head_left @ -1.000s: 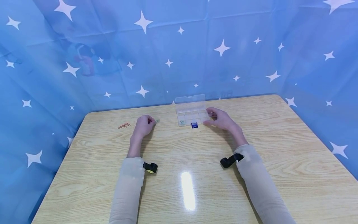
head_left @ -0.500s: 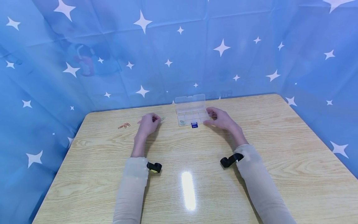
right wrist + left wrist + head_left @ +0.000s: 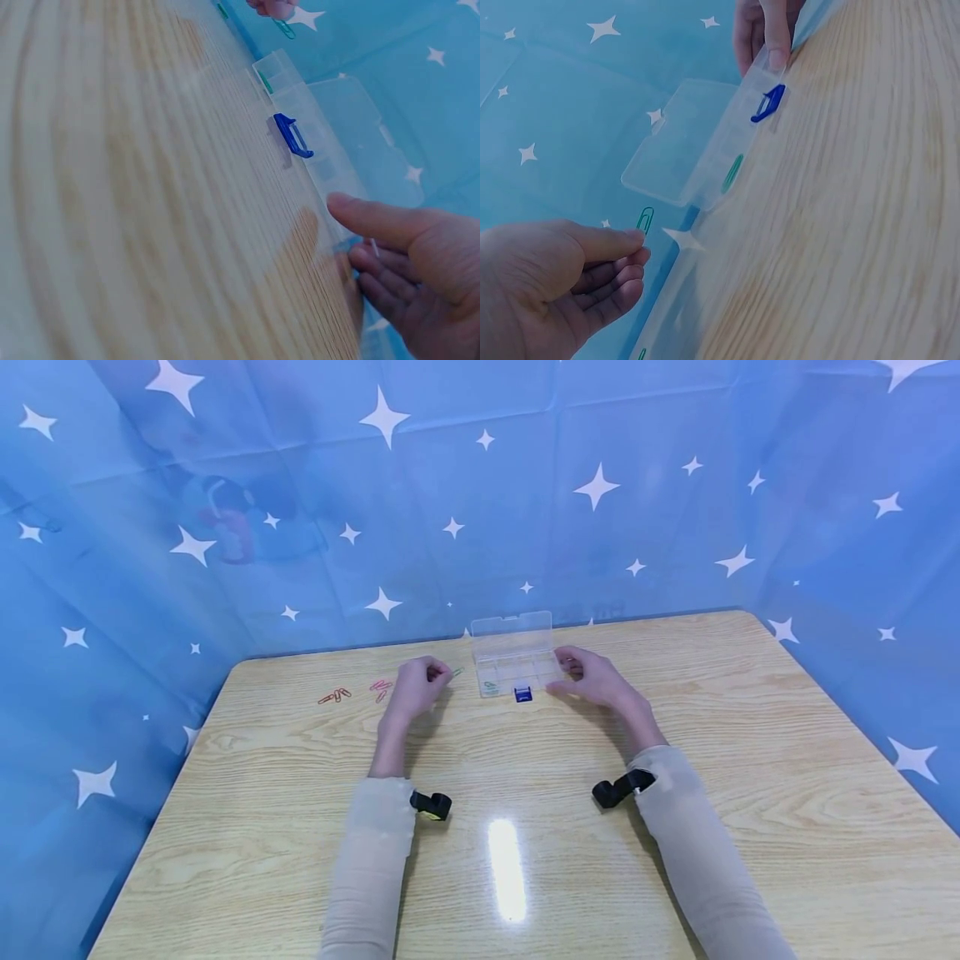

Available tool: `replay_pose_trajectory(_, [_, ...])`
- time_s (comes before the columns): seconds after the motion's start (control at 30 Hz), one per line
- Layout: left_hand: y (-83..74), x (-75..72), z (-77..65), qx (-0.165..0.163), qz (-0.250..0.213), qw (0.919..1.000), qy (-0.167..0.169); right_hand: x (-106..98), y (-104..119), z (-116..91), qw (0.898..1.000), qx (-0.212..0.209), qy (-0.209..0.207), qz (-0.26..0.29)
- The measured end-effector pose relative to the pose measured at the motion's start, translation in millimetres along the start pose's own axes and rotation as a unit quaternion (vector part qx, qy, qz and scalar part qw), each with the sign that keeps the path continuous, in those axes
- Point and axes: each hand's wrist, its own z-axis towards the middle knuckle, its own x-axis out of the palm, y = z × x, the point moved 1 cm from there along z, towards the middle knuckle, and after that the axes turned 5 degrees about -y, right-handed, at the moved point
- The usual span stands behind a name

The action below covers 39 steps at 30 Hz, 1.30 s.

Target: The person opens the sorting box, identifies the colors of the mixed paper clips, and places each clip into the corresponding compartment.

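Observation:
My left hand (image 3: 422, 683) pinches a green paper clip (image 3: 646, 218) between thumb and forefinger, just left of a clear plastic compartment box (image 3: 517, 670). The box's lid (image 3: 513, 634) stands raised at the back, and a blue latch (image 3: 522, 694) sticks out at its front. Green paper clips (image 3: 733, 173) lie in the leftmost front compartment. At the box's right end, my right hand (image 3: 596, 681) holds it, thumb at the front corner and fingers curled around the side, as the right wrist view (image 3: 420, 262) also shows.
Pink paper clips (image 3: 381, 686) lie on the wooden table (image 3: 247, 827) left of my left hand, with red paper clips (image 3: 337, 695) farther left. Another green clip (image 3: 642, 354) shows low in the left wrist view. A blue star-patterned curtain (image 3: 420, 510) hangs behind the table's back edge.
My left hand has moved right toward the box, carrying the green paper clip, and has uncovered the pink paper clips. My right hand and the box have stayed in place.

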Motion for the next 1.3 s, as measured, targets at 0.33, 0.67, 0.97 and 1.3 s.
replay_pose_trajectory(0.33, [-12.8,13.0,1.8,-0.010,-0.017,0.9998,0.008,0,1,0,1.000,0.004,-0.002,-0.003])
replay_pose_trajectory(0.67, [-21.3,26.0,4.7,-0.013,-0.052,0.9984,0.017,0,3,0,1.000,0.003,-0.003,-0.002])
replay_pose_trajectory(0.97, [-21.3,33.9,3.2,-0.036,-0.061,0.9971,0.027,0,2,0,1.000,0.003,-0.001,0.003])
replay_pose_trajectory(1.3, [-18.0,41.2,3.8,-0.042,-0.057,0.9970,0.031,-1,1,1,1.000,0.000,0.000,0.003])
